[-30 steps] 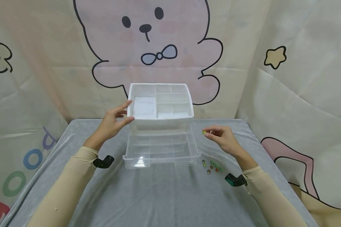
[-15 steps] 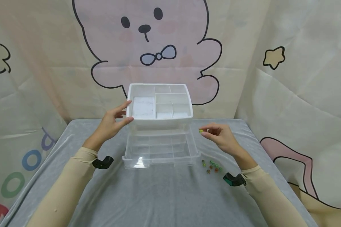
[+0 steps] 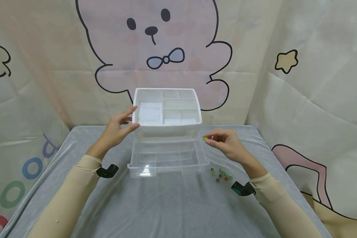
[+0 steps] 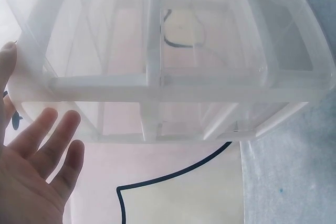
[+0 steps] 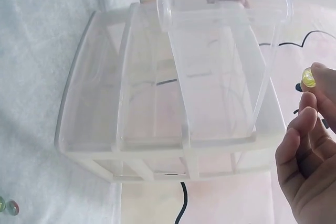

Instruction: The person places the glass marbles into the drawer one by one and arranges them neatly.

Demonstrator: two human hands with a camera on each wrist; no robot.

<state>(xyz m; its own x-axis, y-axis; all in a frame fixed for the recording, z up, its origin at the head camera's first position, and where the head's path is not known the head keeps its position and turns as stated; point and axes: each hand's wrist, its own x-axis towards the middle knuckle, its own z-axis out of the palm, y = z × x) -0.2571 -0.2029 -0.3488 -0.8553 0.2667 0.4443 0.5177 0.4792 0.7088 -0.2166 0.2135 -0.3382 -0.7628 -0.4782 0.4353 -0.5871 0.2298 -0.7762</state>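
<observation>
One yellow marble (image 5: 308, 78) moved nearer one drawer unit (image 3: 168, 130), two hands (image 3: 114, 129) (image 3: 224, 143)

A grey cloth-covered table (image 3: 154, 208) bears a drawer unit (image 3: 168, 128) and marbles (image 3: 221, 170).

You are wearing cream sleeves (image 3: 66, 195) and holding a yellow-green marble (image 5: 309, 78) right of the white drawer unit (image 3: 167, 125). Before the unit, a colourless drawer (image 3: 168, 169) is showing; at the unit's front right, green marbles (image 3: 230, 178) and an orange marble (image 3: 226, 178) are dotting grey cloth (image 3: 166, 208). Behind the unit, a black-outlined pink bear (image 3: 190, 29) is showing.
</observation>
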